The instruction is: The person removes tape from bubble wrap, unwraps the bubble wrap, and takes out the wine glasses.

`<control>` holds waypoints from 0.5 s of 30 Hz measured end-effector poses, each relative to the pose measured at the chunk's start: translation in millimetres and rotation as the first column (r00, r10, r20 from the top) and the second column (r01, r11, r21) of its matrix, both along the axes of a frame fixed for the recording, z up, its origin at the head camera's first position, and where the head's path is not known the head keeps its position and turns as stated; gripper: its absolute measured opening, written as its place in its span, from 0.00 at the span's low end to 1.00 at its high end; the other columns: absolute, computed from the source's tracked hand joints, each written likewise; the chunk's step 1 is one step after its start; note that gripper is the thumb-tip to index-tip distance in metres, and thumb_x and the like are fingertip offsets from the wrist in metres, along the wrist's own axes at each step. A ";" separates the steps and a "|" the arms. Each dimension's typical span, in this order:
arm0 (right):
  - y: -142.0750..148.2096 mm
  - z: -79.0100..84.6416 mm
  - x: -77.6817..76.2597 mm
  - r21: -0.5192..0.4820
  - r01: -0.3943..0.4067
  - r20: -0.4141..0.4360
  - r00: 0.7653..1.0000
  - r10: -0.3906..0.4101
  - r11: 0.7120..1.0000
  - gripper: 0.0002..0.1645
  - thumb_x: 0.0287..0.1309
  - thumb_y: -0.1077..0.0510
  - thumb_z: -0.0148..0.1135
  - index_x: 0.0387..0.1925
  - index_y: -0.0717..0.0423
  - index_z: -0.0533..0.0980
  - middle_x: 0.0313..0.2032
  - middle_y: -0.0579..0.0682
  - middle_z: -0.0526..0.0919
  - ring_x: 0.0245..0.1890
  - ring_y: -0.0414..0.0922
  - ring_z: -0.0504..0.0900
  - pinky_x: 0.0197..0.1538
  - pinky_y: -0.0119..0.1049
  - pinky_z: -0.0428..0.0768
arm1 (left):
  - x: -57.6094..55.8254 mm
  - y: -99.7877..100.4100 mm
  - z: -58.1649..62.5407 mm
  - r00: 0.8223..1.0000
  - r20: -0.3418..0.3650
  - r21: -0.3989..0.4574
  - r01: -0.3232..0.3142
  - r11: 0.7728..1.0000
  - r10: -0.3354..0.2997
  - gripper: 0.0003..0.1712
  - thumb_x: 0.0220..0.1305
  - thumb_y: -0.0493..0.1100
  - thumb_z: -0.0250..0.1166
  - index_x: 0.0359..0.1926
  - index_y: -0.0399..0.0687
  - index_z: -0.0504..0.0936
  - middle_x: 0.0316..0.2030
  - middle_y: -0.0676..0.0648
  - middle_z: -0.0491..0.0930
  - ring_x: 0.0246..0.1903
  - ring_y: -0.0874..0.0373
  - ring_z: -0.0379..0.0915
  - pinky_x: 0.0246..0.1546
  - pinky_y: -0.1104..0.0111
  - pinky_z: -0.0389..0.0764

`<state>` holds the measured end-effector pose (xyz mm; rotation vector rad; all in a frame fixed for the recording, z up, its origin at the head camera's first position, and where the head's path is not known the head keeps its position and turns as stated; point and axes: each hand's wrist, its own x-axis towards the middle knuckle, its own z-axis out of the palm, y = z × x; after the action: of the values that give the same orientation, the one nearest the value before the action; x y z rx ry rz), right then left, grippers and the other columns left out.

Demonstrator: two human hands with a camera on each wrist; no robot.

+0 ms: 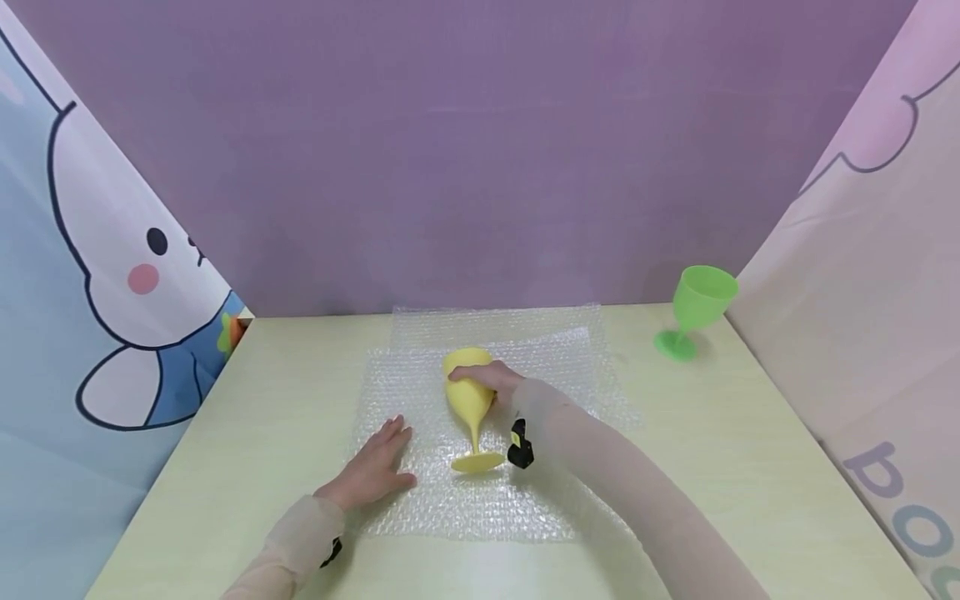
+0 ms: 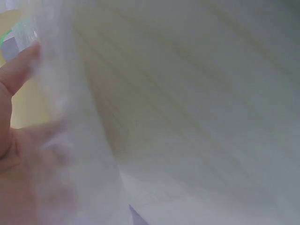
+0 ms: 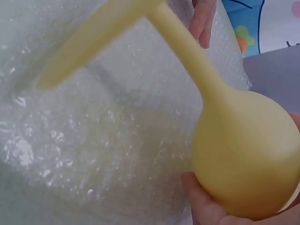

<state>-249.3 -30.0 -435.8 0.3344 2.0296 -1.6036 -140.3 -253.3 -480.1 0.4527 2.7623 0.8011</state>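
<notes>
A yellow goblet [image 1: 471, 402] is over the bubble wrap [image 1: 420, 508], tilted with its foot toward me and its bowl away. My right hand [image 1: 491, 379] grips the goblet's bowl, with fingers and thumb round it; the right wrist view shows the stem and foot [image 3: 93, 47] sticking out past the hand. Whether the goblet touches the wrap, I cannot tell. My left hand [image 1: 372, 467] lies at the left part of the wrap, fingers spread and holding nothing. Something pale and blurred fills most of the left wrist view, partly covering the left hand [image 2: 18, 140].
A green goblet [image 1: 701, 300] stands upright at the table's back right corner. The bubble wrap lies in overlapping layers in the middle of the pale table [image 1: 750, 492]. A purple wall [image 1: 480, 158] rises behind, and printed cloths hang at both sides.
</notes>
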 end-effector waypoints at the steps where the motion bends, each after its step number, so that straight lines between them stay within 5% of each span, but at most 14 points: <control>1: 0.8 0.7 0.2 0.005 -0.008 -0.006 1.000 0.008 1.000 0.47 0.35 0.46 0.73 0.55 0.64 0.63 0.40 0.56 0.77 0.36 0.48 0.78 0.40 0.37 0.81 | -0.2 0.3 0.4 1.000 -0.002 0.001 0.002 1.000 -0.002 0.43 0.52 0.45 0.68 0.64 0.32 0.60 0.69 0.35 0.48 0.69 0.39 0.38 0.66 0.45 0.47; 15: 13.9 10.4 4.0 -0.103 -0.161 -0.096 0.984 0.152 0.981 0.34 0.41 0.49 0.70 0.47 0.63 0.68 0.37 0.55 0.79 0.33 0.46 0.80 0.41 0.38 0.81 | -1.4 0.1 1.6 1.000 0.003 -0.005 0.014 1.000 -0.014 0.44 0.52 0.44 0.67 0.65 0.31 0.58 0.69 0.34 0.46 0.69 0.38 0.37 0.66 0.44 0.46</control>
<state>-245.3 -16.1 -425.4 0.0623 1.9676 -1.6496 -141.7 -253.1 -478.6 0.4697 2.7549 0.7909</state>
